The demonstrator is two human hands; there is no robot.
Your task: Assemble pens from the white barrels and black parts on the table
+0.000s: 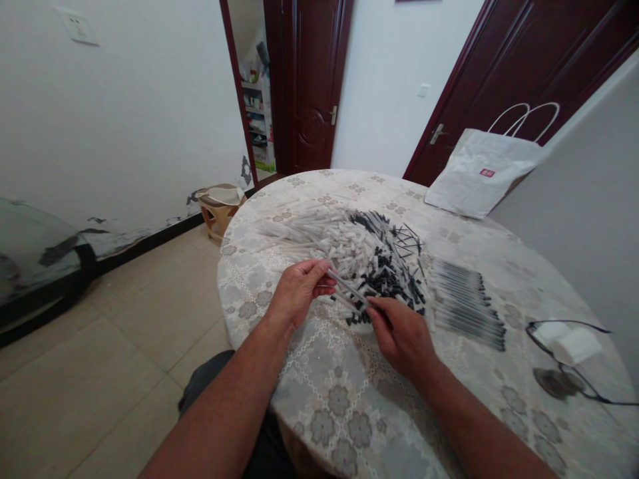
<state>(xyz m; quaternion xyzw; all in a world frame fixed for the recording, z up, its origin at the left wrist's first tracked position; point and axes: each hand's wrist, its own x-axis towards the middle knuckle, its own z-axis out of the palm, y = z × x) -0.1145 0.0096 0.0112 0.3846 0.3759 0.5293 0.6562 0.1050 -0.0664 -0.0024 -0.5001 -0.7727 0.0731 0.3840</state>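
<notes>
My left hand (298,291) is closed on one end of a grey pen tube (348,288), held just above the round table (349,399). My right hand (402,334) pinches the tube's other end, where a small black part sits. Right behind my hands lies a big heap of pale grey pen tubes (324,239). A heap of black caps and thin refills (394,259) spreads beside it. A neat row of finished dark-tipped pens (466,303) lies to the right of my right hand.
A white paper bag (482,174) leans at the table's far right. A white block with a black cable (569,346) lies at the right edge. A small stool (219,206) stands on the tiled floor by the wall. Dark red doors are behind.
</notes>
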